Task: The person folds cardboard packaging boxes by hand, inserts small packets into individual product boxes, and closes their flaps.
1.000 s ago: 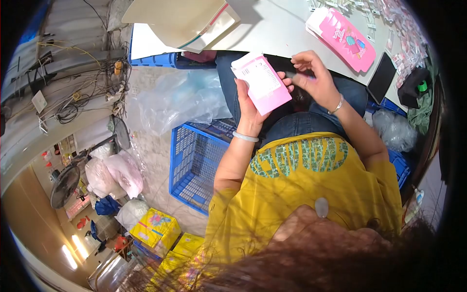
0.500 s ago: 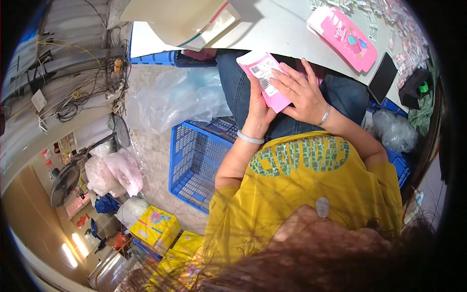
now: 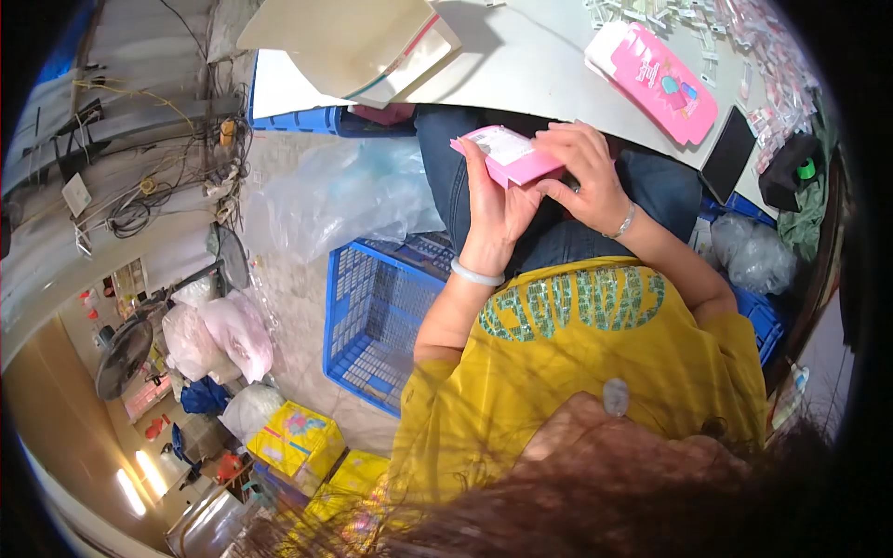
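A pink box with a white printed label is held above my lap, tipped so that one narrow side faces me. My left hand grips it from beneath, with the thumb along the label side. At the box's right end, my right hand has its fingers and thumb closed round the edge. On the white table, flat pink printed cartons lie stacked to the right, beside a black phone-like slab.
A cream-coloured bin stands at the table's left. Many small packets cover the right end. Below left are a blue crate and clear plastic sheeting. Yellow boxes stand farther down, near a fan.
The pink box has tilted from showing its broad labelled face to showing its narrow side. My right hand, first apart from the box, has come onto it and moved to its right end.
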`<action>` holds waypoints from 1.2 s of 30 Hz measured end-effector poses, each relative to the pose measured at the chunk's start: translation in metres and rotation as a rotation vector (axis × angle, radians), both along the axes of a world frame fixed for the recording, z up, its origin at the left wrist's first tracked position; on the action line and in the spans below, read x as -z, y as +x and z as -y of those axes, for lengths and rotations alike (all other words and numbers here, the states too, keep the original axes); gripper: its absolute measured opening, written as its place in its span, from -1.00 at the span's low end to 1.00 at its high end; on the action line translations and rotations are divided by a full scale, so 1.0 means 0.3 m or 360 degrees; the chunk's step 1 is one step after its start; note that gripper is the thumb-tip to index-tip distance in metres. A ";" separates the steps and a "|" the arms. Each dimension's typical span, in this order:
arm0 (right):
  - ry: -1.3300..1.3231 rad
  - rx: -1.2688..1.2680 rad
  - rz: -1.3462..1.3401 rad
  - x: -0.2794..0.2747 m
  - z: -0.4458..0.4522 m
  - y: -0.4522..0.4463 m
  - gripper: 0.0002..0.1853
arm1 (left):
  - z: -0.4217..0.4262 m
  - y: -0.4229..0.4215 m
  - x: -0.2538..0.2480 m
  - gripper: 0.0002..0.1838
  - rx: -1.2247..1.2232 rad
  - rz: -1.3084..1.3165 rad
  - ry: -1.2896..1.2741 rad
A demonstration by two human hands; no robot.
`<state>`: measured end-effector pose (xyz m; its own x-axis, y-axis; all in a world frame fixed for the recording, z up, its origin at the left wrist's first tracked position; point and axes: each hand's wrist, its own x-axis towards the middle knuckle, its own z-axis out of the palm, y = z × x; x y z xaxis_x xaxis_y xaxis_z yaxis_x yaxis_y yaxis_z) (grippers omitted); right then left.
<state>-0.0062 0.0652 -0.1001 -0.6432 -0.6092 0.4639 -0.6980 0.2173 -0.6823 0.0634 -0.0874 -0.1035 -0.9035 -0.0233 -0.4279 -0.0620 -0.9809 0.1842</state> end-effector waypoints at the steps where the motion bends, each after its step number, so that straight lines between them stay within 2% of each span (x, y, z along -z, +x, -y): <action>1: -0.0004 -0.0008 -0.0097 0.014 0.008 -0.012 -0.56 | 0.002 -0.002 0.001 -0.19 0.0005 -0.0083 0.0129; 2: 0.0022 -0.0057 -0.0042 0.019 0.010 -0.020 -0.58 | -0.021 -0.001 -0.005 -0.28 0.0009 0.0085 -0.0099; 3: 0.0048 -0.0105 0.0007 0.021 0.010 -0.022 -0.60 | -0.026 0.008 0.004 -0.38 0.0006 0.0047 -0.0055; 5: 0.0082 -0.0084 -0.0055 0.030 0.014 -0.025 -0.60 | -0.013 0.003 0.009 -0.42 0.0089 -0.0021 -0.0027; 6: 0.0139 -0.0115 -0.0115 0.025 0.011 -0.033 -0.57 | 0.004 0.011 0.044 -0.38 0.0102 -0.0039 0.0108; 8: 0.0207 -0.0245 -0.0143 0.001 0.005 -0.060 -0.51 | 0.023 0.008 0.058 -0.35 0.0165 -0.0085 -0.0148; 10: 0.0230 -0.0425 -0.0157 -0.070 -0.013 -0.126 -0.52 | 0.051 -0.001 0.089 -0.31 0.0138 -0.0085 -0.0295; 13: 0.0356 -0.0448 -0.0198 -0.129 -0.021 -0.293 -0.58 | 0.087 -0.027 0.101 -0.25 0.0219 -0.0363 -0.0212; 14: 0.0293 -0.0325 -0.0487 -0.117 -0.012 -0.375 -0.68 | 0.091 -0.032 0.102 -0.18 0.0218 -0.0333 -0.0204; 16: 0.0549 -0.0099 -0.0080 -0.109 0.049 -0.540 -0.76 | 0.090 -0.031 0.112 -0.14 0.0287 -0.0337 -0.0258; 18: 0.0509 0.0031 -0.0112 -0.049 0.168 -0.706 -0.78 | 0.086 -0.031 0.127 -0.11 0.0353 -0.0375 -0.0276; 20: 0.0680 0.0180 -0.0052 0.006 0.317 -0.831 -0.76 | 0.080 -0.030 0.127 -0.11 0.0366 -0.0353 -0.0322; 23: 0.0863 0.0485 -0.0030 0.060 0.494 -0.862 -0.65 | 0.084 -0.023 0.107 -0.10 0.0371 -0.0328 -0.0424; 25: 0.1026 0.0587 -0.0096 0.103 0.558 -0.858 -0.59 | 0.102 -0.015 0.106 -0.10 0.0358 -0.0360 -0.0474; 26: 0.1049 0.0538 0.0134 0.108 0.580 -0.864 -0.54 | 0.118 -0.007 0.096 -0.08 0.0350 -0.0305 -0.0527; 29: 0.1180 0.0369 0.0292 0.105 0.557 -0.862 -0.62 | 0.166 0.014 0.104 -0.06 0.0304 -0.0295 -0.0524; 32: 0.1016 0.0276 0.0338 0.103 0.510 -0.919 -0.73 | 0.192 0.011 0.115 -0.06 0.0288 -0.0337 -0.0497; 35: 0.0547 0.0259 0.0479 0.093 0.558 -0.973 -0.70 | 0.189 0.011 0.121 -0.03 0.0260 -0.0317 -0.0441; 36: 0.0570 0.0229 0.0421 0.087 0.592 -0.986 -0.67 | 0.184 0.011 0.123 -0.01 0.0265 -0.0279 -0.0442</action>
